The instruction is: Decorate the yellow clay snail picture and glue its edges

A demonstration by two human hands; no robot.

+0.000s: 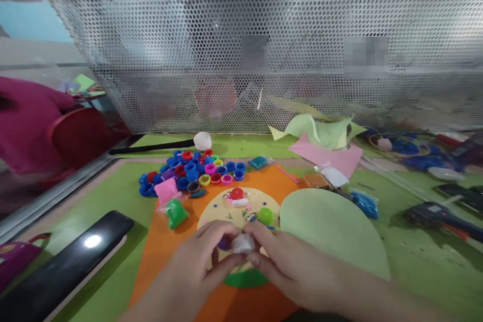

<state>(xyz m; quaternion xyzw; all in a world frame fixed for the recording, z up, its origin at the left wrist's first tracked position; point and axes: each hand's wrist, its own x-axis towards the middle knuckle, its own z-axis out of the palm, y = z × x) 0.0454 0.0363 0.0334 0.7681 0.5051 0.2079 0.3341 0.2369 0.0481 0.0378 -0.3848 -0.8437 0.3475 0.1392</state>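
Observation:
Between the fingertips of my left hand [211, 254] and my right hand [287, 261] is a small whitish lump [243, 244], pinched from both sides. Both hands are over a round cream-coloured disc [211, 209], which bears a red cap [237, 193], a light green round piece [265, 216] and a green patch [246, 278] at its near edge. The disc lies on an orange sheet [162, 251]. My fingers cover part of the disc's middle. A pale green round sheet [332, 226] lies to the right of it.
Bottle caps [190, 171] are heaped behind on the left, near pink [166, 190] and green [175, 214] packets. A phone [71, 266] lies left. On the right are a blue packet [364, 204] and a glue gun [437, 216]. A perforated metal panel [226, 20] stands behind.

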